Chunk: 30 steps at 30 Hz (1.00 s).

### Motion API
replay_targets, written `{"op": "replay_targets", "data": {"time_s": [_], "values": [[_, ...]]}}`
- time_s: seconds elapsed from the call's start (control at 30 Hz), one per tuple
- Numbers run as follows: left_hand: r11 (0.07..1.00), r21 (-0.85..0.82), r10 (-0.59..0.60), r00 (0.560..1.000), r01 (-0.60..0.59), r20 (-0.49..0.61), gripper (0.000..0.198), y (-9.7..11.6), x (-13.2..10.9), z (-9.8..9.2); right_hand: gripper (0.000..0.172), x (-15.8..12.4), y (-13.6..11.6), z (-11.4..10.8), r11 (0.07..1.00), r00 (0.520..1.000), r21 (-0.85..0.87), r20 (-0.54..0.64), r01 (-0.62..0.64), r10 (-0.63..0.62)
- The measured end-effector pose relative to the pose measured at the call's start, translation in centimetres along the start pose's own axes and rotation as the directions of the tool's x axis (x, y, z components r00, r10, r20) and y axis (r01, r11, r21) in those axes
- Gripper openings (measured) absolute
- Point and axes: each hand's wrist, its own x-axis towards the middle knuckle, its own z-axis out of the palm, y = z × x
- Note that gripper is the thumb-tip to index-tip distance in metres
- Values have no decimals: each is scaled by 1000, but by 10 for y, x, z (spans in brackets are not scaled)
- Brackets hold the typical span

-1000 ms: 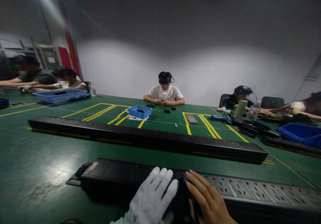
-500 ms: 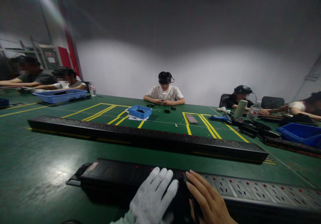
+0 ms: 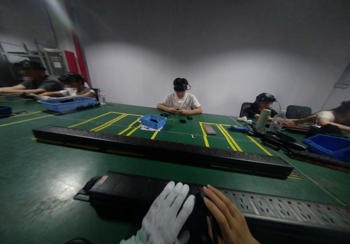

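Two hands on the one power strip here. The left hand (image 3: 168, 215), in a white glove, lies over it with straight fingers, the index angled away from the others. The right hand (image 3: 228, 216) is bare, fingers side by side and bent over something dark at the strip; can't tell if it's actually pinching anything, too murky in there. The near power strip (image 3: 276, 205) runs under both hands along the close side of the green counter (image 3: 41, 171), sockets and red dots showing off to the right. Past it there's a far power strip (image 3: 164, 145) lying crosswise, then a small blue bin (image 3: 153, 125) on some paper, and a co-worker (image 3: 179, 101) in a white shirt sitting opposite.
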Motion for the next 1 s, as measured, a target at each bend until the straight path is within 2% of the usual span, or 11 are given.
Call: {"op": "replay_targets", "data": {"time_s": [0.27, 0.53, 1.0], "values": [[1000, -22, -18, 999, 17, -46, 50, 2, 0, 1, 51, 2, 1, 0, 1000, 1000, -4, -4, 14, -14], [999, -35, -13, 1000, 14, 8, 52, 1, -1, 0, 53, 1, 1, 0, 1000, 1000, 0, 1, 9, -9], [1000, -8, -20, 999, 20, -43, 50, 2, -1, 3, 51, 0, 2, 3, 1000, 1000, 5, -3, 21, -21]]}}
